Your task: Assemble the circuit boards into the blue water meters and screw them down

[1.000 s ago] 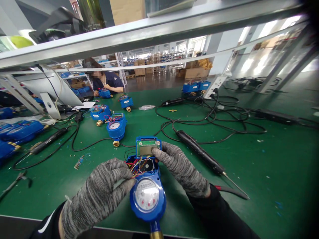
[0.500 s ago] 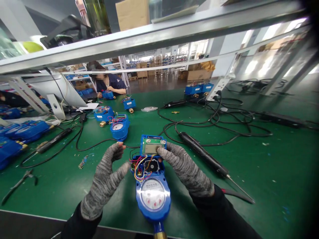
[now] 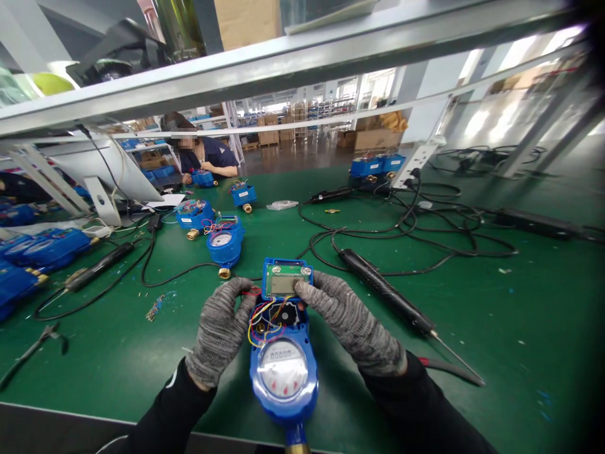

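Observation:
A blue water meter (image 3: 284, 372) with a round dial lies before me, its upper housing uncovered and coloured wires (image 3: 258, 321) looping out of it. Tilted up at its far end is a blue-framed display module (image 3: 286, 279) with a green circuit board and grey screen. My right hand (image 3: 347, 315), in a grey knit glove, grips that module's right side, thumb on the screen's edge. Beside its left side, my gloved left hand (image 3: 224, 331) pinches red wires (image 3: 252, 291) between thumb and fingers; the fingertips are partly hidden.
Several other blue meters (image 3: 224, 246) stand toward the far left. A black soldering-iron-like tool (image 3: 385, 291) lies at right with tangled cables. Pliers (image 3: 35, 353) rest at far left. A shelf (image 3: 265, 69) crosses overhead; a co-worker (image 3: 205, 154) sits opposite.
My left hand has moved right and closed from open onto the red wires beside the display module. My right hand keeps its hold on the module.

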Tool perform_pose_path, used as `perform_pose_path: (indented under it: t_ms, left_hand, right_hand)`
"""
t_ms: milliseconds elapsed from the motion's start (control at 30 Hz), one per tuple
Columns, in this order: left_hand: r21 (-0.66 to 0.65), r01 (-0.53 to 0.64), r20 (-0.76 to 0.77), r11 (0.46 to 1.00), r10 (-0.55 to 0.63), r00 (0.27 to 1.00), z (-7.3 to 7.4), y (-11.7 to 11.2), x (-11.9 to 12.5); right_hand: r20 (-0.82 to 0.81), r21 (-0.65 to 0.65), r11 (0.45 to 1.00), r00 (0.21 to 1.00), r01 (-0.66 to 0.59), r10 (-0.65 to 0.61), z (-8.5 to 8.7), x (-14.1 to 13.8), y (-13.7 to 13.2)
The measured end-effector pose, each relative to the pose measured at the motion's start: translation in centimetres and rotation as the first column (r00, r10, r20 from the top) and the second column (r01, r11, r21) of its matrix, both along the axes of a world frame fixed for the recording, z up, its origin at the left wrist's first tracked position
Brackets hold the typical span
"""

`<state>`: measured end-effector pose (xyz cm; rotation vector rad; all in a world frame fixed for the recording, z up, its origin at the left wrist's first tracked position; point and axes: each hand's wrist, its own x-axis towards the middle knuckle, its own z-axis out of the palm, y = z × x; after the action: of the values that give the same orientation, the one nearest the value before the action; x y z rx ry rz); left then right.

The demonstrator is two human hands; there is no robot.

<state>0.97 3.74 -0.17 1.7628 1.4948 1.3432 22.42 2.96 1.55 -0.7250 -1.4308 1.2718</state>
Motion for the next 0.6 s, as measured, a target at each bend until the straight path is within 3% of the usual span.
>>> perform_pose_path:
  t_ms: [67,133,200,600]
  left_hand:
    - [-0.066,0.044,0.199,0.997,-0.030,0.979,-0.2,0.0,0.4]
    - [-0.150,0.146,0.420,0.978,-0.071,0.905,-0.3,0.0,0.8]
    - [-0.191,0.231,0.547,0.954,-0.092,0.832,-0.2,0.1,0.9]
    - [-0.281,0.368,0.719,0.886,-0.060,0.693,-0.6,1.0,-0.1]
  right_hand:
    - [0.002,-0.008,0.999,1.000,-0.031,0.031,0.2,-0.1,0.0]
    - [0.008,-0.010,0.999,0.999,-0.033,0.033,0.1,-0.2,0.1]
    - [0.010,-0.008,1.000,1.000,0.004,-0.004,0.0,-0.3,0.2]
    - [-0.030,-0.014,1.000,0.999,-0.017,0.017,-0.3,-0.5,0.3]
